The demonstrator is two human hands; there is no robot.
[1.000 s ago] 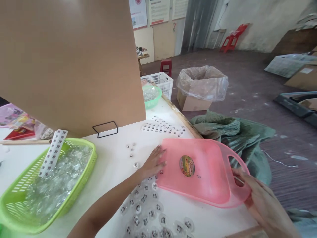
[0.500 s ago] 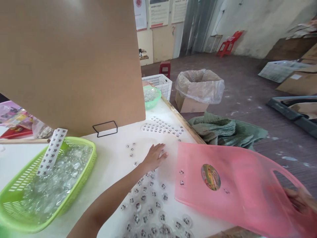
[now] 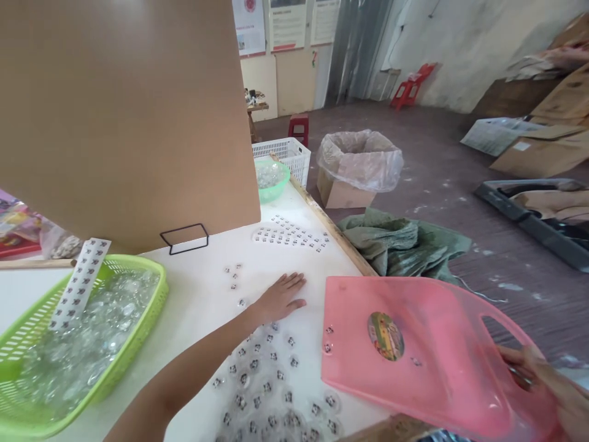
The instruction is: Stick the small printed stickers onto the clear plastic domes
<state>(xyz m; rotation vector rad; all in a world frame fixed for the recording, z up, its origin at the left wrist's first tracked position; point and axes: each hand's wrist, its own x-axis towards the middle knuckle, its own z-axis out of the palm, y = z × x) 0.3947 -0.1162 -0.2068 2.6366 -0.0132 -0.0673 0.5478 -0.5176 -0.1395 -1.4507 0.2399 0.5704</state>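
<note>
My left hand (image 3: 281, 297) lies flat on the white tabletop (image 3: 197, 319), fingers stretched and thumb apart, holding nothing. Below and partly behind its forearm spreads a loose pile of small clear round pieces (image 3: 267, 387) with black-and-white animal-face prints. My right hand (image 3: 536, 380) is wrapped around the handle of a translucent pink plastic dustpan-like pan (image 3: 354, 362), which bears an oval coloured label (image 3: 385, 336). The pan's straight edge is at the table's right side, close to the pile. Two printed pieces show near that edge; I cannot tell whether they are on or under the plastic.
A green basket (image 3: 162, 294) of clear pieces, with a sticker strip (image 3: 79, 283) in it, stands left. A tall brown board (image 3: 138, 123) and wire stand (image 3: 184, 239) are behind. Flat printed pieces (image 3: 289, 234) lie farther back, near a green bowl (image 3: 272, 190). A bag-lined box (image 3: 347, 190) is on the floor.
My left hand has flattened onto the table; the printed piece by its fingers no longer shows. The pan has tilted a little, and more of my right hand is visible. The view has shifted slightly.
</note>
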